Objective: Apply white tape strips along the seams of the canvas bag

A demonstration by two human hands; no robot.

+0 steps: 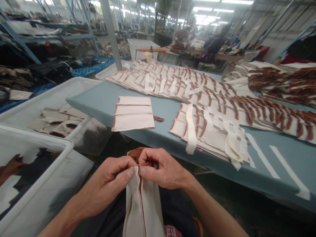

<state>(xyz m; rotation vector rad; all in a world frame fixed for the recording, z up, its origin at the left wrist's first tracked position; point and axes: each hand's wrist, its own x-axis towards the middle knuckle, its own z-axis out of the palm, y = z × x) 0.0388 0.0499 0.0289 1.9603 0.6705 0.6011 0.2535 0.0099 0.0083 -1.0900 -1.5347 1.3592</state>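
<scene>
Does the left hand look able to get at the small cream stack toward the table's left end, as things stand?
Probably, once freed: the left hand pinches the cream piece alongside the right hand. Nothing visible blocks the way to the small cream stack, which lies near the edge of the table.

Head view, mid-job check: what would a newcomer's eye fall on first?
Probably the left hand and right hand at lower centre, their fingers pinching the top of a cream piece with a dark seam. Next, the overlapping rows of cream, brown-edged pieces sweeping across the blue-green table, and the loose pale strips at its right.
</scene>
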